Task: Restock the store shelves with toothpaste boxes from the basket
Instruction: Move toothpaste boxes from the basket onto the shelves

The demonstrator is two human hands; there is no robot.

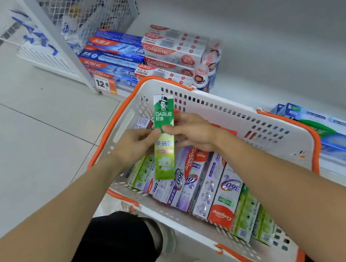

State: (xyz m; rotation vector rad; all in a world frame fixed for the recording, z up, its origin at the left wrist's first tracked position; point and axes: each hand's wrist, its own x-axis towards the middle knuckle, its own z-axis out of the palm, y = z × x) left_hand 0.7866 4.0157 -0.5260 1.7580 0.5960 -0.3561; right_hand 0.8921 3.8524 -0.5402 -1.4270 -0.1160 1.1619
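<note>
A green Darlie toothpaste box (164, 136) stands upright above the white basket with orange rim (227, 108). My left hand (133, 146) grips its left side and my right hand (192, 132) pinches its right side near the middle. Below it the basket holds several more boxes: purple and white Colgate 360 boxes (207, 184) and green boxes (249, 216). The low white shelf (257, 54) behind the basket is partly filled.
Stacked blue Colgate boxes (110, 59) and red and white Colgate boxes (172, 47) sit at the shelf's left end with a price tag (104, 82). Blue and green boxes (338, 134) lie on the shelf at right. My knee and shoe (161, 236) are below the basket.
</note>
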